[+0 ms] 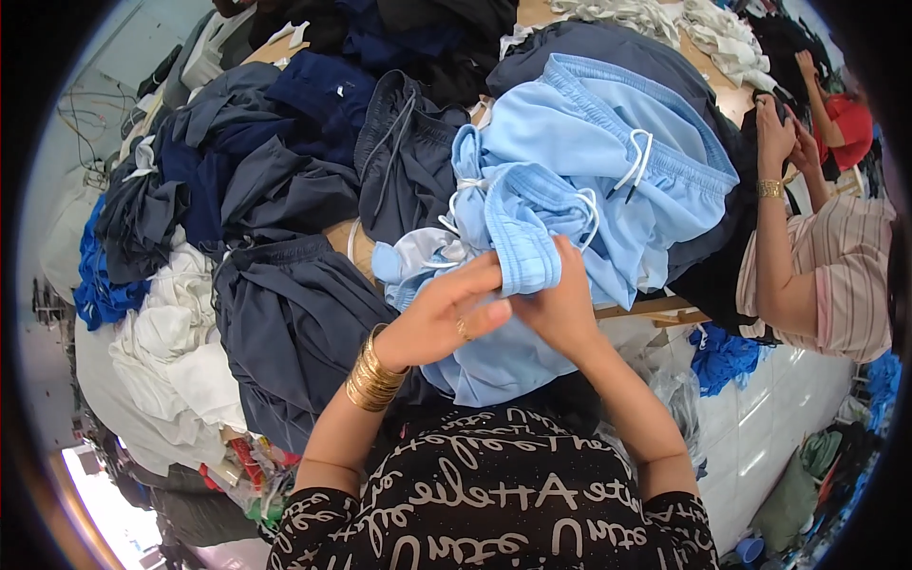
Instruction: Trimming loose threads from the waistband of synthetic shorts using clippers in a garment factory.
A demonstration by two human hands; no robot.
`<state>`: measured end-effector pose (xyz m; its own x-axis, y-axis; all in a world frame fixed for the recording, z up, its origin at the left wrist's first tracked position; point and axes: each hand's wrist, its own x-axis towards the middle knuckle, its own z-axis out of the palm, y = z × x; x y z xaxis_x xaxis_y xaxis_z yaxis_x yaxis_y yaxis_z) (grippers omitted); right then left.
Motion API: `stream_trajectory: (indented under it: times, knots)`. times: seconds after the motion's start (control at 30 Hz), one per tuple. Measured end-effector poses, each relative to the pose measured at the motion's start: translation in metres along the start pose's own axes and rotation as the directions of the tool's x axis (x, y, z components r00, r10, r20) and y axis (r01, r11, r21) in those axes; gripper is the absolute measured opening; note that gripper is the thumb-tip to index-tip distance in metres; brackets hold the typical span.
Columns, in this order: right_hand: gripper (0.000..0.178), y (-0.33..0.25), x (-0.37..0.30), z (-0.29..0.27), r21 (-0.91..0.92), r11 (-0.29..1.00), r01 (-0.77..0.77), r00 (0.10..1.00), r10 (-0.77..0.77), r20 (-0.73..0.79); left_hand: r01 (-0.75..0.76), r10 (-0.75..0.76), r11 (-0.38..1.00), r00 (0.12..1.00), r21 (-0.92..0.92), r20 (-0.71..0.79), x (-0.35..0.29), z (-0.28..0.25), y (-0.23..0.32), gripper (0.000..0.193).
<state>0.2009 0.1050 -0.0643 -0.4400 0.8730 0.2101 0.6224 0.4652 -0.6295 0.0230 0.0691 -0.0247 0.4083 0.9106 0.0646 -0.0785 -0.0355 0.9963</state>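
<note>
The blue pants (524, 214) are up front in the middle, bunched up between the two hands. The right hand (560, 299) pinches the stretchy top of them. The left hand (442, 309) is at the other side of that top. Its fingers go behind the cloth and its thumb sticks out on its own, so I cannot tell how tightly it holds on. Gold bangles (370, 375) circle the left wrist. More blue pants (570, 133) lie just behind, with a white string (638, 157) hanging at the top. Gray pants (280, 299) lie to the left, and white cloth (180, 347) lies past them. A bit of the table (367, 251) peeks out between the piles.
</note>
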Motion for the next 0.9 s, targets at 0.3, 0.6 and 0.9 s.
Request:
stream_trajectory:
  times: [0.3,0.6,0.9]
  knots:
    - [0.042,0.024,0.011,-0.021,0.986,-0.098,-0.135,0.882,0.441,0.164,0.119,-0.029,0.941,0.962,0.318,-0.273,-0.003,-0.035,-0.056,0.077]
    - [0.051,0.010,0.028,-0.061,0.713,-0.695,-0.091,0.974,-0.213,-0.082,0.046,-0.043,0.999,0.974,-0.006,0.223,0.007,-0.047,-0.061,0.088]
    - [0.040,0.034,0.048,-0.044,0.794,-0.606,0.057,0.984,0.167,0.057,0.327,-0.280,0.864,0.944,-0.382,0.174,-0.009,0.031,-0.019,0.037]
